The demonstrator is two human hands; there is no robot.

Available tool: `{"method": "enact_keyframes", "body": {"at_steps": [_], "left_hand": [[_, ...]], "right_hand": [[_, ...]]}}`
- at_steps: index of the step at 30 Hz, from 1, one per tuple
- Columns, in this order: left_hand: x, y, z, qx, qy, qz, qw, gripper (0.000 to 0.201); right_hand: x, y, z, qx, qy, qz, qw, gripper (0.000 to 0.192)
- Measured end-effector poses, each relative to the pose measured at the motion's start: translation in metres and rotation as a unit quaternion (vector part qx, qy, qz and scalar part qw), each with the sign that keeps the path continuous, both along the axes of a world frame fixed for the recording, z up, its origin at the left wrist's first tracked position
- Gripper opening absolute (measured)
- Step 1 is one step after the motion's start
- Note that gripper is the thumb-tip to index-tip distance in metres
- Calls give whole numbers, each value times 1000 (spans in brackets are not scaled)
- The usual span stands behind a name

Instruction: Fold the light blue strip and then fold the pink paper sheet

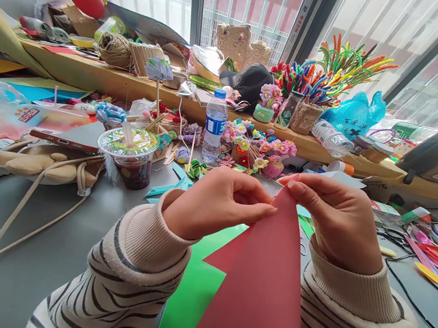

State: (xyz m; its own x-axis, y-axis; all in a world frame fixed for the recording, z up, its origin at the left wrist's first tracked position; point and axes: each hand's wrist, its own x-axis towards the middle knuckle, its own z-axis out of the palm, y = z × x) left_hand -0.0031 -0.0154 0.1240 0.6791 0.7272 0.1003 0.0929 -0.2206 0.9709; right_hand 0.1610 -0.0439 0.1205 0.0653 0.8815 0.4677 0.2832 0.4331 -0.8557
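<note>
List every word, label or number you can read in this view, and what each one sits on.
Nothing reads clearly enough to quote.
Clear plastic water bottle: blue label, print too small.
Blue plastic bag: dark characters, blurred.
Red and white printed packet at left: logo, blurred.
Printed lid of the clear plastic drink cup: pattern only, illegible.
Red paper sheet, pinched at its tip by left hand and right hand: blank.

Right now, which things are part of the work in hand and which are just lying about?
In hand:
- red paper sheet, pinched at its top corner by left hand and right hand
- green paper sheet beneath it

Lying about:
- water bottle
- lidded drink cup
- phone
- black cap
- twine ball
</note>
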Motion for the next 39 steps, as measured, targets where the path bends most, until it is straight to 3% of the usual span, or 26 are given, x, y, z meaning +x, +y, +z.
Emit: {"method": "enact_keyframes", "body": {"at_steps": [15, 29, 35, 39], "left_hand": [[0, 1, -1, 50, 18, 5, 999, 12], [0, -1, 0, 68, 40, -7, 997, 13], [-1, -1, 0, 50, 20, -10, 999, 11], [-2, 0, 2, 36, 8, 0, 999, 11]], "right_hand": [[-3, 1, -2, 9, 11, 27, 1000, 6], [-16, -1, -1, 25, 6, -41, 999, 14], [-14, 3, -5, 21, 53, -20, 998, 21], [-5, 2, -2, -2, 30, 11, 999, 21]]}}
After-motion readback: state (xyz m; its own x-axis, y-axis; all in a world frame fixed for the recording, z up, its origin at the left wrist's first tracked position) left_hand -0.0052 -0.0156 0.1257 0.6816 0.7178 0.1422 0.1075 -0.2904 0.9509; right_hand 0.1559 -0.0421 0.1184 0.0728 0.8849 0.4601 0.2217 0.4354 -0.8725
